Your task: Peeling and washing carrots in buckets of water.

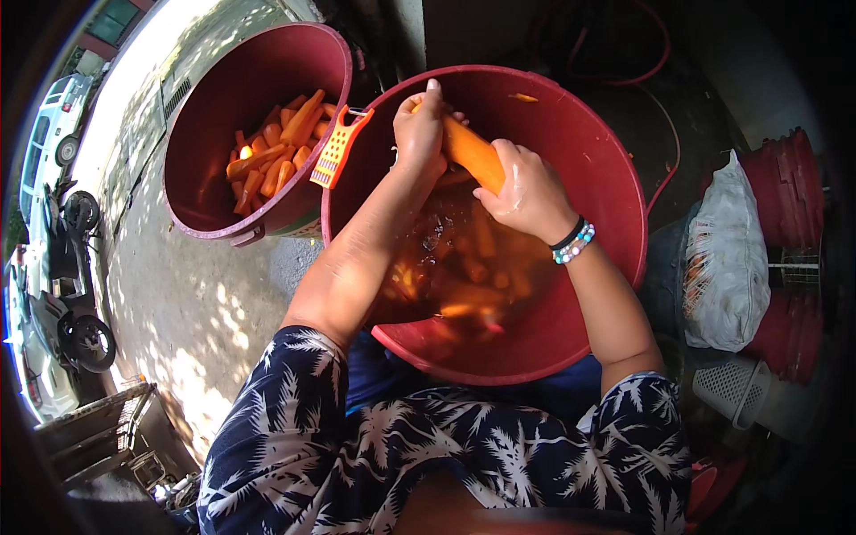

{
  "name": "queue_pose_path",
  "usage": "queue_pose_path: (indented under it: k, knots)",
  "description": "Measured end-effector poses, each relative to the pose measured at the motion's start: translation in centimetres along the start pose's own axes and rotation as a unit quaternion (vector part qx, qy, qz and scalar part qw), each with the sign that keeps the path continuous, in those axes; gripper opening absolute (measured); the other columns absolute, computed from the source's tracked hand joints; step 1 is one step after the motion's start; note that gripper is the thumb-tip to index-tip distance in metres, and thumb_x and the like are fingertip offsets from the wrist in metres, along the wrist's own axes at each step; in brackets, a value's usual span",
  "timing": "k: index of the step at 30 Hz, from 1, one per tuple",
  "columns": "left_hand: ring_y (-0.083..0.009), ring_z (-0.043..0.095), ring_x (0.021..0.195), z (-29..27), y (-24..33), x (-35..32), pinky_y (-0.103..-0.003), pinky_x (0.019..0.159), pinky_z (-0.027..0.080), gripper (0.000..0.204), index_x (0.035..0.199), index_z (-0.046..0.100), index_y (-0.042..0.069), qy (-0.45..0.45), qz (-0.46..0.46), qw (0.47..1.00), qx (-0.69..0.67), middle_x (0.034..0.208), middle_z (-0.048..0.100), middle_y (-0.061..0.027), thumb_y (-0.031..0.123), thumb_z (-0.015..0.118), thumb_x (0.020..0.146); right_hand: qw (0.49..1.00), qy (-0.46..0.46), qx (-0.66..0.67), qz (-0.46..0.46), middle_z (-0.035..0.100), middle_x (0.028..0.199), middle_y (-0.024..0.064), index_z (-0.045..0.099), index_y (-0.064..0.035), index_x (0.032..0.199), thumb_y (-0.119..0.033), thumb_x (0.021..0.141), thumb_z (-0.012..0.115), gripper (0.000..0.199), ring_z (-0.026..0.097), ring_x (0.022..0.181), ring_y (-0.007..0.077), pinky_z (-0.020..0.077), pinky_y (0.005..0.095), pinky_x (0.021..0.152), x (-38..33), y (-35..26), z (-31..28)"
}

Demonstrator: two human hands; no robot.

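A large peeled carrot [473,153] is held slantwise over a big red tub [615,223]. My left hand [421,132] closes round its upper end, the thumb pointing up. Around the lower end wraps my right hand [528,189], wet and wearing beaded bracelets at the wrist. Beneath both hands, murky water in the tub covers several more carrots [477,259]. An orange peeler [341,149] hangs over the tub's left rim, beside my left forearm.
A second red tub [201,143] at the left holds a heap of peeled carrots [276,152]. On the right stand a white sack [727,259], red buckets [785,196] and a white plastic basket [733,390]. A motorcycle [80,276] and a parked vehicle [52,134] are at the far left.
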State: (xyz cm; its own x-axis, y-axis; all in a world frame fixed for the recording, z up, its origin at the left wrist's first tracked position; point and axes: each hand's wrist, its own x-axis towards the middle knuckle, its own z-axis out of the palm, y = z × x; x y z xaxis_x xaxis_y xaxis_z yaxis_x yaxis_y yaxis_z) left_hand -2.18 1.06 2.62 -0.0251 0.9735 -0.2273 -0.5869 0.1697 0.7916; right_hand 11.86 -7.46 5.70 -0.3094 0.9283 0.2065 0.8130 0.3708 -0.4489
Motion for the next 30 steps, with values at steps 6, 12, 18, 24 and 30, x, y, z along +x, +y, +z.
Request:
queue_pose_path:
  k: [6,12,18,24,30]
  knots:
    - [-0.0167,0.05,0.073,0.3,0.6,-0.7,-0.037,0.081,0.044,0.025,0.08,0.047,0.009,-0.205,-0.015,0.964,-0.167,0.074,0.048,-0.0039,0.031,0.054,0.089,0.656,-0.279,0.689,0.128,0.059,0.087,0.013,0.05,0.0029,0.108,-0.022,0.074,0.068,0.046,0.06,0.069,0.0201,0.0513,0.0326,0.063,0.6,4.3,-1.7]
    - [-0.0168,0.054,0.076,0.9,0.3,-3.0,-0.036,0.078,0.045,0.02,0.089,0.048,0.01,-0.26,-0.076,0.956,-0.108,0.079,0.052,-0.0048,0.015,0.063,0.077,0.679,-0.232,0.685,0.125,0.057,0.09,0.0127,0.045,0.0033,0.113,-0.023,0.07,0.072,0.058,0.059,0.078,0.0198,0.0498,0.032,0.071,0.3,3.1,1.6]
    - [-0.0179,0.058,0.085,0.2,-3.5,-2.3,-0.032,0.073,0.048,0.026,0.098,0.051,0.004,-0.162,-0.045,0.972,0.165,0.09,0.06,-0.0089,0.013,0.064,0.078,0.971,-0.081,0.159,0.16,0.061,0.095,0.0204,0.051,0.003,0.105,-0.016,0.06,0.074,0.054,0.061,0.086,0.033,0.0499,0.0373,0.075,0.6,3.9,2.9]
    - [-0.0168,0.059,0.09,0.5,-2.7,-1.9,-0.031,0.074,0.048,0.028,0.099,0.055,0.004,-0.17,-0.063,0.965,0.188,0.096,0.061,-0.0089,0.02,0.065,0.079,0.991,0.002,0.04,0.128,0.06,0.092,0.0227,0.051,0.0016,0.098,-0.013,0.063,0.071,0.042,0.06,0.085,0.0388,0.0508,0.0431,0.072,0.9,3.8,2.1]
    - [-0.0163,0.06,0.085,1.3,-2.2,-2.4,-0.029,0.074,0.049,0.028,0.099,0.057,0.002,-0.167,-0.064,0.961,0.209,0.094,0.062,-0.0082,0.022,0.064,0.08,0.991,0.005,0.026,0.134,0.059,0.092,0.0214,0.049,-0.0005,0.098,-0.014,0.063,0.073,0.044,0.058,0.087,0.038,0.0498,0.0437,0.072,1.1,3.9,1.5]
